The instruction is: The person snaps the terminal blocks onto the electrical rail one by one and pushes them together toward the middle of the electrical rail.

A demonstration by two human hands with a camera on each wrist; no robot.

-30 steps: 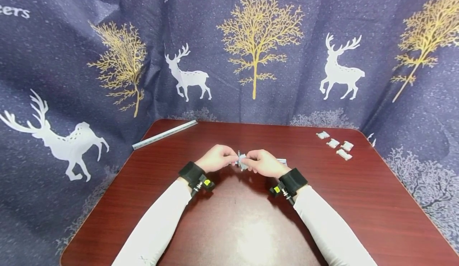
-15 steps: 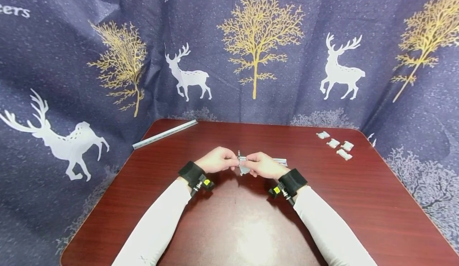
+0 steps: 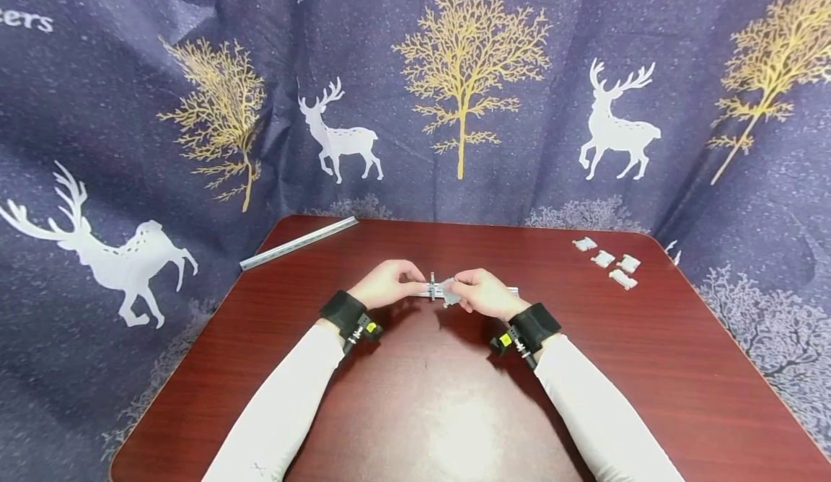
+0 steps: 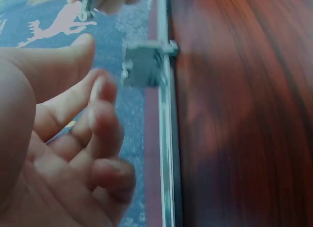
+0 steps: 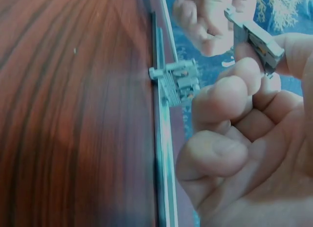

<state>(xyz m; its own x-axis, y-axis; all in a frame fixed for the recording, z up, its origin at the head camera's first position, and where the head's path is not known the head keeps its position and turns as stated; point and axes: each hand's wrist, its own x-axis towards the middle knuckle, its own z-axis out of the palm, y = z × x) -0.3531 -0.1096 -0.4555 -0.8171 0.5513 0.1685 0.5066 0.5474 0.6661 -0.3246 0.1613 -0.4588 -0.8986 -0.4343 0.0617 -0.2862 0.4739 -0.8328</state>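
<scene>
A metal DIN rail (image 3: 513, 290) lies across the table's middle in front of both hands. One pale grey terminal block (image 4: 143, 65) stands upright on the rail between the hands. My right hand (image 3: 483, 293) pinches another flat grey terminal block (image 5: 258, 41) between thumb and fingers, above the rail and just right of the mounted one. My left hand (image 3: 389, 285) is by the left part of the rail, fingers loosely bent, with nothing between thumb and fingertips in the left wrist view. Its fingers hide the rail's left end in the head view.
Several loose terminal blocks (image 3: 623, 279) lie at the table's back right. A second, longer rail (image 3: 299, 244) sits near the back left edge. Behind the reddish-brown table (image 3: 415, 395) hangs a dark blue curtain (image 3: 415, 107) printed with deer and trees.
My hands were close together at the blocks. Now the left hand has drawn back to the left, and the right hand has shifted slightly right with its terminal block, uncovering the mounted one.
</scene>
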